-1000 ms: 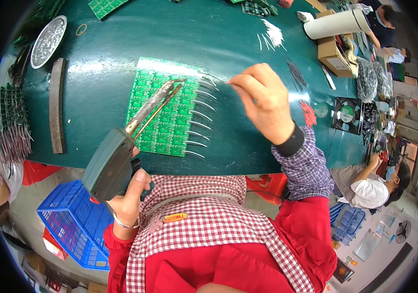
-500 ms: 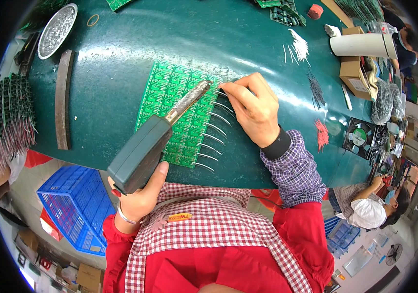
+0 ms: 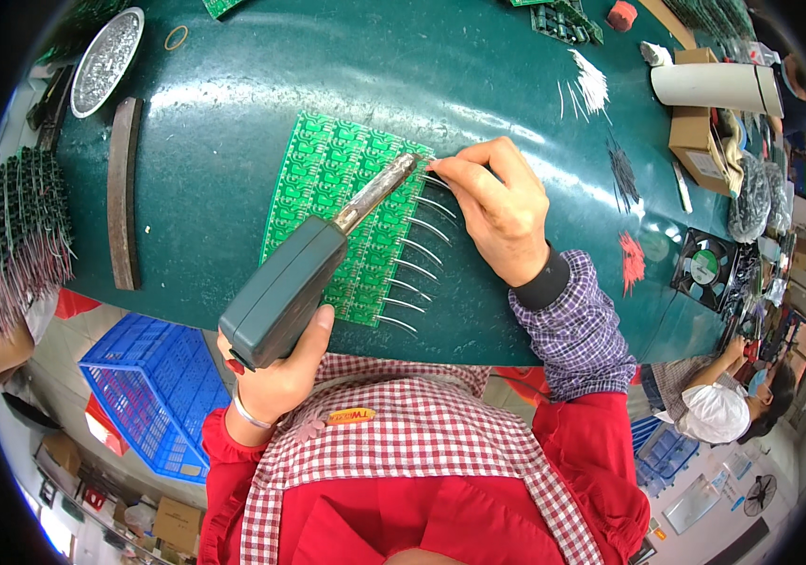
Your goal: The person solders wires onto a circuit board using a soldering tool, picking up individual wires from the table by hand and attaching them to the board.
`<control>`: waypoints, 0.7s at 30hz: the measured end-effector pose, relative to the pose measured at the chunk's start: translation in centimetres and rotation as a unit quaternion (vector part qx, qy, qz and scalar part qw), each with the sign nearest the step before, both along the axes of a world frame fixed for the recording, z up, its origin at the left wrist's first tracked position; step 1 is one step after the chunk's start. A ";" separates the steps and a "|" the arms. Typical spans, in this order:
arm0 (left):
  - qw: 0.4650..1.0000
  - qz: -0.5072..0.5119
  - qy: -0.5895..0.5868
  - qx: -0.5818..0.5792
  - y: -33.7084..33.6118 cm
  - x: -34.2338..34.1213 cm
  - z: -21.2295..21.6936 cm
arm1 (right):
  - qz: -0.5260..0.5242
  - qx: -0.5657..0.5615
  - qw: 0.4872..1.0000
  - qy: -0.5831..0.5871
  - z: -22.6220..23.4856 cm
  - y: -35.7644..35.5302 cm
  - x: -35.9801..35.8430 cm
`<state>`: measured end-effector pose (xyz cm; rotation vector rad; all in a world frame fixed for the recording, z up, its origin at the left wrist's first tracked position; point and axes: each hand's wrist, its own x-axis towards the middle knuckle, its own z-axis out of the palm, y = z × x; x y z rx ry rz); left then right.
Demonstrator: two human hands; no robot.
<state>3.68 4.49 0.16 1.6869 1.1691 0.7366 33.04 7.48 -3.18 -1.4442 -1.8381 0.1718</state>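
Note:
A green circuit board panel (image 3: 313, 179) lies on the dark green table, with several short white wires (image 3: 429, 226) sticking out along its right edge. My left hand (image 3: 280, 377) is wrapped round a dark green soldering gun (image 3: 285, 292). Its metal barrel slants across the panel, and the tip is at the upper right corner. Close to that tip, my right hand (image 3: 502, 212) pinches a white wire (image 3: 439, 177) against the board's edge. The fingertips partly cover the wire's end.
White wires (image 3: 591, 85), black wires (image 3: 622, 174) and red wires (image 3: 631, 262) lie in bunches at the right, near a small fan (image 3: 704, 268). On the left are a metal bar (image 3: 123, 193), a round dish (image 3: 108, 61) and wired boards (image 3: 26, 226). A blue crate (image 3: 153, 395) stands below the table.
The whole view has shifted slightly. The soldering gun's tip stays at the board's upper right corner, and my right hand still pinches the wire there.

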 end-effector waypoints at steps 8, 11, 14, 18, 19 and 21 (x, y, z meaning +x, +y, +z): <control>0.999 -0.017 0.011 0.040 0.1 -0.1 -0.4 | -0.002 -0.002 1.000 0.010 0.0 0.0 -0.1; 1.000 -0.004 -0.003 0.021 0.0 0.0 -0.4 | -0.001 -0.003 1.000 0.017 0.0 0.0 -0.1; 1.000 -0.001 -0.012 0.009 0.1 0.0 -0.3 | 0.001 -0.005 1.000 0.019 0.0 0.0 -0.2; 0.999 0.016 -0.024 -0.017 -0.1 0.0 -0.2 | 0.001 -0.007 1.000 0.024 0.1 0.0 -0.2; 1.000 0.017 -0.014 -0.007 -0.2 -0.1 -0.1 | 0.001 -0.008 1.000 0.022 0.1 0.0 -0.3; 0.999 0.016 -0.025 -0.023 -0.1 -0.1 -0.2 | -0.001 -0.011 1.000 0.021 0.1 -0.1 -0.3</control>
